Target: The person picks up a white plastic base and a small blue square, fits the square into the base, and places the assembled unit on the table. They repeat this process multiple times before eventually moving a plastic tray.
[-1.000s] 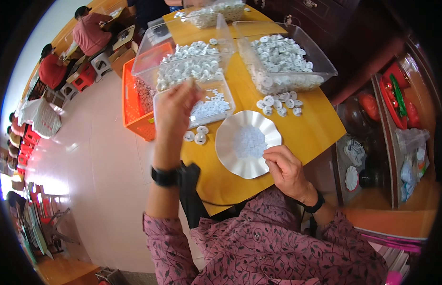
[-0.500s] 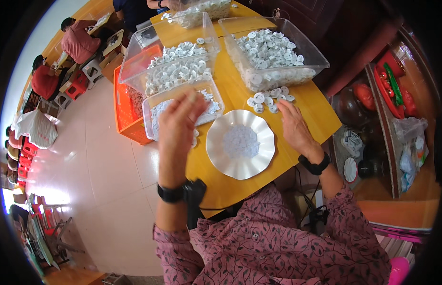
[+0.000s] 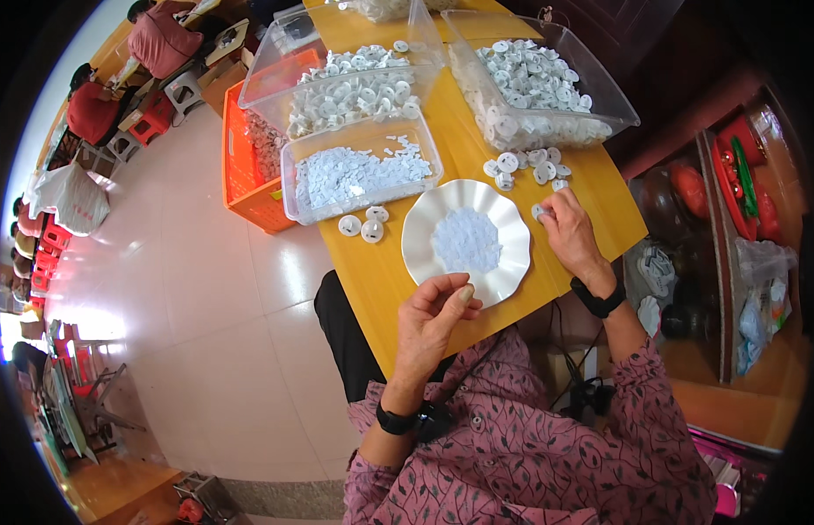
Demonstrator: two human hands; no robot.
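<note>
My right hand [image 3: 571, 232] pinches a small white round plastic piece [image 3: 538, 212] just off the right rim of a white scalloped plate [image 3: 420, 241]. Small pale flat chips [image 3: 468, 241] are heaped in the plate's middle. At its front rim is my left hand [image 3: 431, 322], thumb and forefinger pressed together; whatever is between them is too small to make out. Loose white round pieces [image 3: 508, 163] lie beyond the plate, near my right hand. A few similar pieces [image 3: 372, 230] sit left of the plate.
A low clear tub [image 3: 302, 206] of pale chips stands at the table's left edge. Behind it are two large clear bins [image 3: 630, 118] full of white round pieces. An orange crate [image 3: 241, 197] stands beside the wooden table [image 3: 613, 210]. People work at the far left; shelves are right.
My left hand has come down from beside the chip tub to the plate's front rim, its fingers now pinched. My right hand has drawn nearer with a round piece. The view has shifted.
</note>
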